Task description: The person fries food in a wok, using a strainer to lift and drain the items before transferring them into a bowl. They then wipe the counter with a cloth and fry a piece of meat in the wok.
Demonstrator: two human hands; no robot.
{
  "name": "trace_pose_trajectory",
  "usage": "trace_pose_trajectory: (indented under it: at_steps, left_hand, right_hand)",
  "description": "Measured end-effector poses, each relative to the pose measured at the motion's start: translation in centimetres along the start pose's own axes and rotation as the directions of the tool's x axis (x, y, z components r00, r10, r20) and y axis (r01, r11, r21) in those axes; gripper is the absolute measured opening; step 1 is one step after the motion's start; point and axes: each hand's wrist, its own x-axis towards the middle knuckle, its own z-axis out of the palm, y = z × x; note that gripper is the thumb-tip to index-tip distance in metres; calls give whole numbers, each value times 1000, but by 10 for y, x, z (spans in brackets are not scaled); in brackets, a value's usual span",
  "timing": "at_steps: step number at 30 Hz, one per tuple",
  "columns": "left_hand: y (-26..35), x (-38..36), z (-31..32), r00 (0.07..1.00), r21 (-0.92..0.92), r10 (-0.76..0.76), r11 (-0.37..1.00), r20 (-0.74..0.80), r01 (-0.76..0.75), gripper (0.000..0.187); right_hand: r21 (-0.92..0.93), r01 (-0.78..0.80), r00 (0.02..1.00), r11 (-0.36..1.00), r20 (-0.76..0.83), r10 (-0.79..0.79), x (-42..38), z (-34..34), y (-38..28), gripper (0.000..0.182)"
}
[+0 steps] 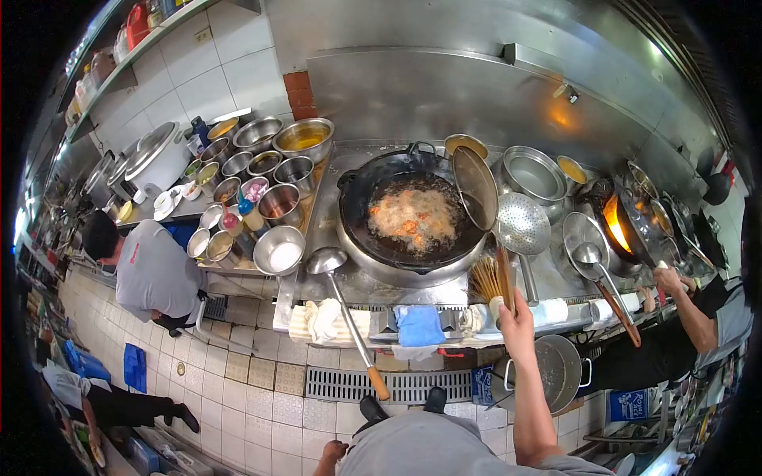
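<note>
My right hand (517,317) is wrapped round the wooden handle of a mesh skimmer (475,189), whose round mesh is tilted up at the right rim of a big black wok (357,230). Pale batter-like pieces with orange bits (413,218) bubble in dark oil inside that wok. Close by the hand, a bamboo brush (484,278) leans at the stove's front edge. My left hand (335,451) hangs low beside my grey shirt, fingers curled, with nothing visible in it. A ladle (327,262) rests across the stove edge, its wooden handle pointing toward me.
Several metal bowls of ingredients (278,202) crowd the left counter. Right of the wok lie a perforated ladle (524,226) and a metal pan (533,174). At far right, a co-worker's hand (671,279) is at a flaming wok (623,230). A pot (567,349) stands low.
</note>
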Motion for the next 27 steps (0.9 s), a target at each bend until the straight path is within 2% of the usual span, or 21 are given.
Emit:
trace_pose_trajectory:
  at_steps: [1, 2, 3, 5, 6, 7, 8, 9, 11, 12, 14, 15, 16, 17, 20, 22, 23, 25, 26, 27]
  left_hand:
    - [3, -2, 0, 994, 76, 98, 992, 39, -101, 38]
    - [6, -1, 3, 992, -81, -110, 990, 55, 115, 40]
    - [9, -3, 3, 992, -79, -114, 990, 50, 118, 40]
    - [16, -6, 0, 987, -144, -159, 977, -7, 156, 39]
    - [15, -5, 1, 987, -145, -163, 976, -12, 159, 39]
    - [11, -4, 2, 995, -119, -83, 990, -59, 76, 39]
    - [9, -2, 4, 995, -89, -2, 996, -104, -8, 39]
    - [9, -3, 5, 994, -88, -6, 996, -109, -4, 39]
    - [12, -5, 10, 979, -233, -143, 967, -146, 106, 41]
    - [18, -10, 6, 978, -231, -146, 967, -151, 108, 41]
    - [28, -24, -3, 996, -154, -50, 987, -77, 38, 46]
    - [30, -25, -2, 996, -149, -48, 988, -75, 37, 46]
    - [25, -21, 6, 989, -187, -121, 977, -86, 103, 46]
    - [20, -18, 11, 976, -226, -194, 959, -95, 168, 46]
    - [37, -32, -2, 976, -284, -215, 938, -22, 200, 42]
    - [40, -34, -7, 981, -276, -191, 945, -27, 176, 41]
    - [40, -33, -9, 985, -270, -167, 950, -31, 153, 40]
    - [40, -31, -11, 985, -269, -168, 951, -36, 152, 40]
    - [39, -29, -12, 985, -270, -168, 951, -42, 151, 40]
    - [34, -23, -10, 985, -269, -167, 951, -38, 151, 40]
  right_hand:
    - [33, -2, 1000, 999, -3, 3, 11, 9, 7, 51]
    - [66, -5, 1000, 998, -6, 5, 21, 18, 14, 51]
    - [207, -143, 990, 968, 7, 144, 29, 29, 14, 41]
    - [343, -273, 961, 899, 47, 274, 42, 45, 13, 33]
    - [482, -424, 904, 767, 177, 389, 47, 50, 12, 26]
    - [579, -562, 823, 590, 322, 468, 51, 55, 8, 18]
    - [609, -605, 790, 514, 379, 481, 54, 58, 3, 9]
    - [610, -606, 790, 511, 384, 478, 57, 61, 5, 9]
    - [596, -678, 732, 430, 490, 474, 63, 66, 12, 13]
    - [604, -697, 716, 387, 548, 434, 64, 67, 13, 14]
    - [593, -721, 692, 359, 594, 410, 67, 64, 14, 13]
    - [579, -743, 669, 334, 636, 385, 68, 62, 14, 13]
    - [575, -755, 656, 314, 653, 379, 68, 59, 15, 16]
    - [579, -753, 658, 312, 651, 379, 67, 55, 15, 16]
    - [545, -768, 639, 337, 677, 364, 60, 40, 7, 18]
    - [506, -748, 655, 429, 663, 361, 50, 29, -1, 26]
    - [508, -748, 656, 428, 662, 362, 45, 23, -5, 26]
    - [493, -671, 720, 554, 610, 329, 33, 12, -14, 40]
    - [493, -671, 721, 554, 608, 332, 27, 7, -22, 40]
    - [439, -639, 742, 632, 568, 356, 20, 2, -31, 45]
